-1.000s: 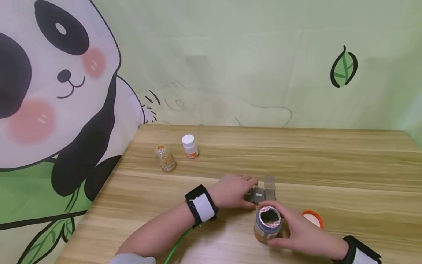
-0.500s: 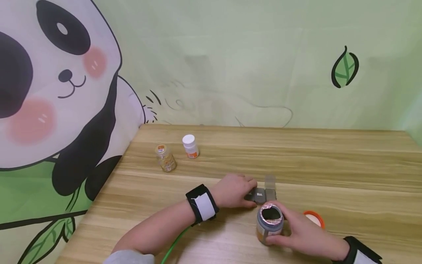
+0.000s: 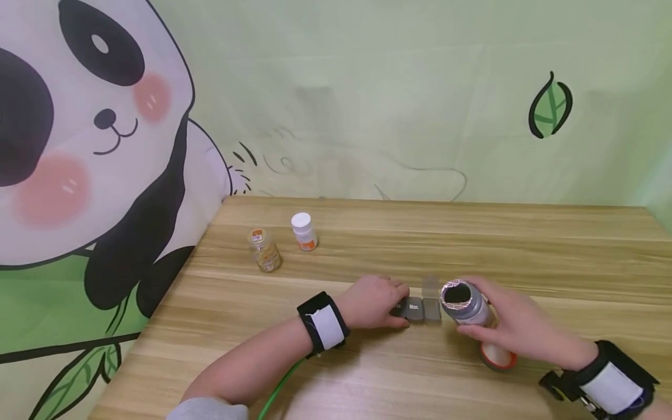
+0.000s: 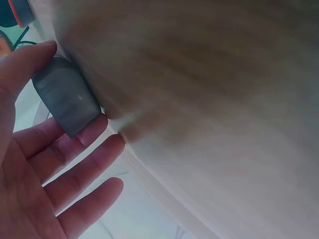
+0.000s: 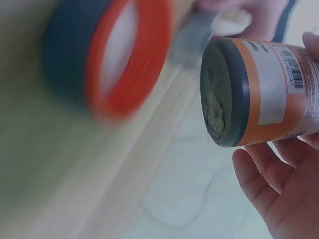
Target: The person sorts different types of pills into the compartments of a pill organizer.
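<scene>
My left hand (image 3: 371,303) grips the end of a grey pill organizer (image 3: 415,309) between thumb and fingers; in the left wrist view its end (image 4: 70,97) shows between them. One compartment lid (image 3: 430,286) at the organizer's right end stands open, and "Mon." is printed on the neighbouring lid. My right hand (image 3: 517,321) holds a grey pill bottle (image 3: 475,312), tilted to the left and lifted off the table beside that open compartment. A torn foil seal rings the bottle's mouth. The right wrist view shows its base and orange label (image 5: 274,89).
The bottle's cap (image 3: 497,356) with a red-orange rim lies upturned below my right hand. Farther back on the left stand a clear jar (image 3: 266,252) and a white pill bottle (image 3: 304,233). A green cable (image 3: 280,388) runs from the left wrist strap.
My right hand has moved up and to the right with the bottle, which has gone from nearly upright to tilted left. The left hand keeps its place on the organizer.
</scene>
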A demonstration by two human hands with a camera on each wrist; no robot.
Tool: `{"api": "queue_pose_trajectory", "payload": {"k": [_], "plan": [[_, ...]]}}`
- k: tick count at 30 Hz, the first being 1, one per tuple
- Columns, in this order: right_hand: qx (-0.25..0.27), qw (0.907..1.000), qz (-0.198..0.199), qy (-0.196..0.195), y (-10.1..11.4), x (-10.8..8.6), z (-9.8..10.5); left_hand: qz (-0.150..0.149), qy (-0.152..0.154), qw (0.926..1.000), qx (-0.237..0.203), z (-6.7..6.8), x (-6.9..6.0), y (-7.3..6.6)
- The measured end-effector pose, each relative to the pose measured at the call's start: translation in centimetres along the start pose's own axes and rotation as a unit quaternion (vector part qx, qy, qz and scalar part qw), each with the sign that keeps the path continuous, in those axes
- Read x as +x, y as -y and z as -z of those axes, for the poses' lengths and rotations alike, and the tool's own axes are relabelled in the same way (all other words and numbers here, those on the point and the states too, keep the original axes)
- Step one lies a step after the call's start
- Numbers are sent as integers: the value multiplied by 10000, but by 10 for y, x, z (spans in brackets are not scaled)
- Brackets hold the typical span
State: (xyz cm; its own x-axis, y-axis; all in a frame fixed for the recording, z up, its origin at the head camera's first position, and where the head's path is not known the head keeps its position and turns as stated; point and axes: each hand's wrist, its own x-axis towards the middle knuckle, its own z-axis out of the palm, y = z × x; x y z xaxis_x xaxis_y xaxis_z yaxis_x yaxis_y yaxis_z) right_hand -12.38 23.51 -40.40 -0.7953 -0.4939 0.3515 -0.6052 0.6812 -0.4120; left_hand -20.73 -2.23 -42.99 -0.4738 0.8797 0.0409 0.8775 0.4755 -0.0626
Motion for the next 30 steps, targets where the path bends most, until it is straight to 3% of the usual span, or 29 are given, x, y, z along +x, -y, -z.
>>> {"api": "queue_pose_trajectory", "payload": {"k": [4,10,17,23,30], "plan": [[-529,9982,178,234,-11,3,4,-1,55,10000,-24,1,0,0],[-646,9952,32,736,-21,7,0,30,130,9999,-15,1,1,0],[-886,9915,509,810,-30,13,-3,15,104,9999,-20,-1,1,0],[-1186,9855,485,1112,-31,16,-1,-7,55,10000,-39,-2,1,1],[-1450,9803,589,1203,-28,19,1,0,45,10000,-39,-2,1,1]]}}
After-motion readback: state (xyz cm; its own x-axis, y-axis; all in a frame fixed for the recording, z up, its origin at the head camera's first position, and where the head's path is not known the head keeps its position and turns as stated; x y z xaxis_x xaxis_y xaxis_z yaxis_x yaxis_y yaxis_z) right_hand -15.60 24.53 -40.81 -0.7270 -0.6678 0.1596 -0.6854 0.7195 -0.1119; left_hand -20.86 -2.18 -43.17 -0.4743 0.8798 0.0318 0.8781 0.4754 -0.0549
